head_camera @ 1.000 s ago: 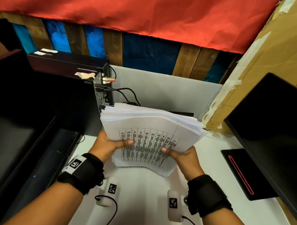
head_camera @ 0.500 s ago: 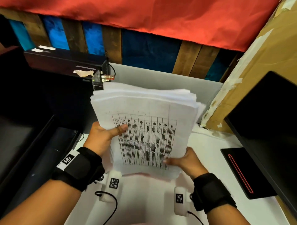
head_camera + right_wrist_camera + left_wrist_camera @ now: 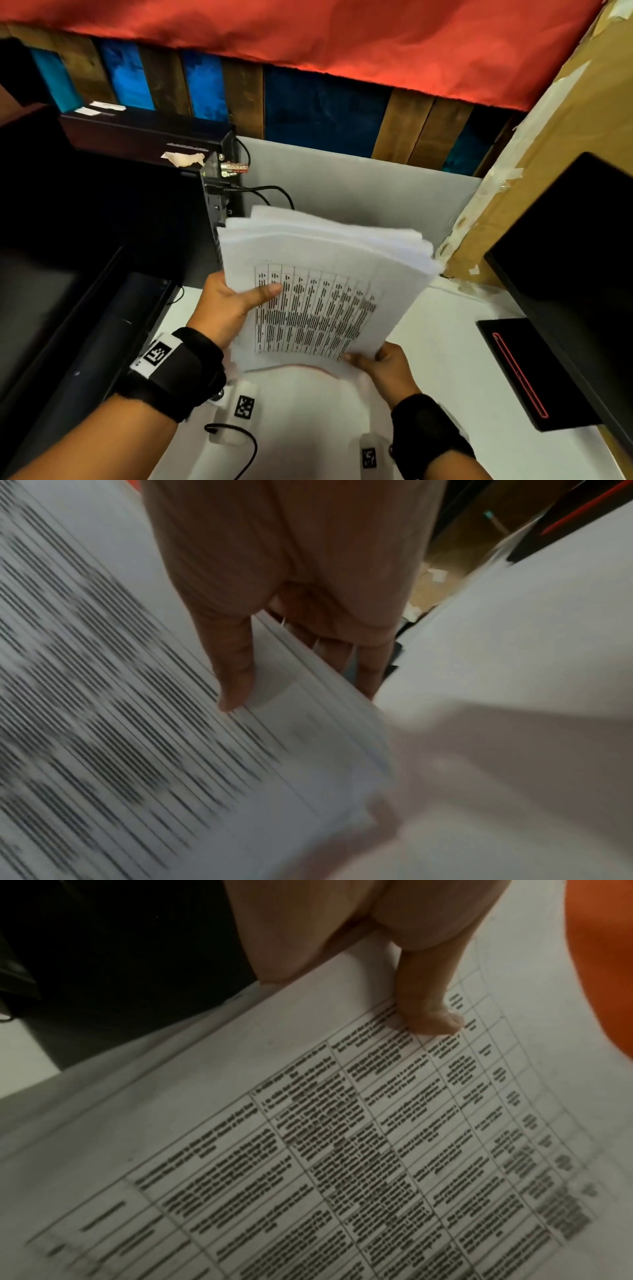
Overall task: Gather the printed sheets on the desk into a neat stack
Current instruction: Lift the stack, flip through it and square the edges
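My left hand (image 3: 226, 305) and right hand (image 3: 383, 363) grip the sheets (image 3: 318, 274), now tilted back rightward (edges uneven); squaring on the desk (image 3: 445, 342) remains.

White sheets (image 3: 318, 274) (black printed table) before red cloth (image 3: 342, 41).

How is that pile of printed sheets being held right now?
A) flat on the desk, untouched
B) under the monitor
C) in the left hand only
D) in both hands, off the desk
D: the left hand and right hand both grip the stack of printed sheets, raised above the white desk.
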Motion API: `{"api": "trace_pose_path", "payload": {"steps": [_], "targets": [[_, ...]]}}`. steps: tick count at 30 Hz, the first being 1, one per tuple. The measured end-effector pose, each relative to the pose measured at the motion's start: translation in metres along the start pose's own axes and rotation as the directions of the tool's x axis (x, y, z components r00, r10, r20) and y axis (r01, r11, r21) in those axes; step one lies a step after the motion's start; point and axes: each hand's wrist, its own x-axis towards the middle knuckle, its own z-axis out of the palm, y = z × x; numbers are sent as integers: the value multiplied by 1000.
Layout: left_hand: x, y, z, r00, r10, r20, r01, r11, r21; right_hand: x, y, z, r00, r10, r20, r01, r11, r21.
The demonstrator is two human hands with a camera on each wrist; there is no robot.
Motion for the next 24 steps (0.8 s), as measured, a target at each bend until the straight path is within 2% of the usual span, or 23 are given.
{"api": "trace_pose_path", "payload": {"steps": [3,5,8,10,12,13,14,16,18,21,24], "targets": [[-7,-7,2,998,-45,41,42,995,85,-10,-31,8,991,-130,-29,132,986,106],[-9,-6,3,999,-24,48,20,997,79,-17,-50,12,978,-201,-53,207,964,168],[-4,1,0,999,52,-1,-52,998,20,-24,-76,16,919,-358,-165,383,909,163],[0,11,2,988,134,-76,-135,991,-8,-31,-91,20,826,-513,-235,545,833,96],[1,25,8,967,214,-140,-212,977,32,-38,-102,25,672,-701,-239,688,710,-151],[1,32,12,953,256,-160,-246,966,78,-39,-104,27,602,-770,-211,721,638,-271],[1,37,16,941,291,-175,-272,954,123,-40,-104,29,571,-800,-184,723,596,-349],[3,44,24,926,304,-223,-275,950,150,-41,-104,33,598,-783,-172,694,612,-379],[5,47,29,929,263,-262,-231,962,146,-41,-100,36,626,-754,-199,669,650,-359],[4,47,32,928,289,-235,-248,950,187,-45,-101,38,615,-758,-220,668,648,-366],[3,49,31,921,353,-165,-307,918,252,-47,-103,37,599,-776,-199,642,613,-460]]}}
